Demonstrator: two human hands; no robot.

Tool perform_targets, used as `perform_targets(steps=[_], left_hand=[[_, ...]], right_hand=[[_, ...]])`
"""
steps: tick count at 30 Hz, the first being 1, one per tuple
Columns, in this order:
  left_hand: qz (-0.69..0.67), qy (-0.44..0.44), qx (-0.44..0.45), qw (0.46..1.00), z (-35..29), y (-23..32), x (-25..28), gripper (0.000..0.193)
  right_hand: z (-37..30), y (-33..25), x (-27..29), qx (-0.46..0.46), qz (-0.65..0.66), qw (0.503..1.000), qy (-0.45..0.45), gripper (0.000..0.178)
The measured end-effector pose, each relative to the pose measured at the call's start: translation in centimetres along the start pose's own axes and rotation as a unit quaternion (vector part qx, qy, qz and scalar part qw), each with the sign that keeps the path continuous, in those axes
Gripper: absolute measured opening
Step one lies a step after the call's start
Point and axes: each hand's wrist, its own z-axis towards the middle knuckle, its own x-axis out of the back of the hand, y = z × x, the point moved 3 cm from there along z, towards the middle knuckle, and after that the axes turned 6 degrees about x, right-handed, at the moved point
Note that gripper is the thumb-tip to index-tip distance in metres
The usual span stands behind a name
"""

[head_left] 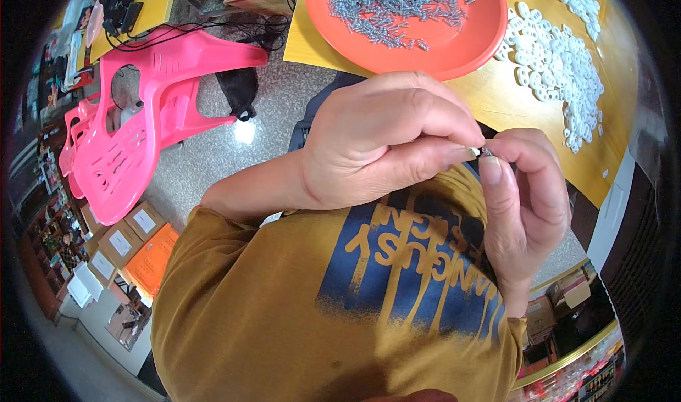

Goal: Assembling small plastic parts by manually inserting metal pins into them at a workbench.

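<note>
Right hand (526, 198) pinches a tiny spring (486, 152) in its fingertips; left hand (386, 138) presses its tips together beside it (on what, I can't tell). Handling the spring seems the step; next needs steady fingers.

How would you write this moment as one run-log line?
right hand: pinching small metal spring | left hand: pinched beside it | yellow table: red tray of springs, white pieces

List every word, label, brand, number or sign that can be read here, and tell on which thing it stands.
Shirt: large tan letters on dark blue; partly legible, but not copied here.
White labels on cardboard boxes: too small to read.
Orange package: small dark print, unreadable.
Nothing else is clear enough.
</note>
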Motion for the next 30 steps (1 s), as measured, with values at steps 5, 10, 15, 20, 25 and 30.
perform_targets(steps=[5,10,15,20,25,30], left_hand=[[-0.161,0.003,0.214,0.963,-0.48,0.18,-0.45,0.016],[-0.235,0.020,0.280,0.931,-0.17,-0.03,-0.76,0.016],[-0.264,0.032,0.280,0.922,-0.27,-0.22,-0.76,0.016],[-0.251,0.025,0.284,0.925,-0.08,-0.26,-0.74,0.016],[-0.216,0.026,0.255,0.942,-0.38,-0.20,-0.67,0.016],[-0.192,0.024,0.235,0.953,-0.49,-0.23,-0.69,0.017]], right_hand=[[-0.04,0.14,0.23,0.014,-0.007,1.000,-0.003,0.013],[-0.01,0.26,0.26,0.018,-0.011,1.000,-0.005,0.013],[0.18,0.01,-0.04,0.026,-0.026,0.999,-0.016,0.013],[0.22,0.01,-0.04,0.025,-0.037,0.999,-0.009,0.015],[0.47,-0.29,-0.08,0.070,-0.098,0.993,-0.018,0.018],[0.43,-0.30,-0.15,0.098,-0.127,0.987,-0.015,0.020]])
